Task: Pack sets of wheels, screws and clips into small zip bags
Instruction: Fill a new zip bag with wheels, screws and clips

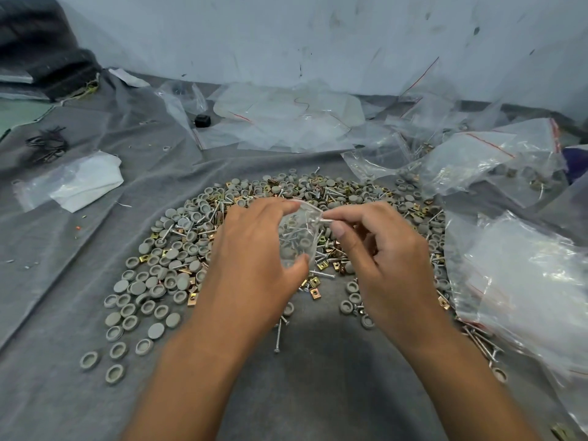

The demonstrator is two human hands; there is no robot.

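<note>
While her left hand cups the small bag and right hand pinches a screw at its mouth, a loosened cup could spill everything

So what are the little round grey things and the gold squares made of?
The round grey wheels look like matte plastic or rubber: dull, no shine. The gold square clips look like plated metal: they glint yellow. The long screws look like shiny silver metal.
</note>
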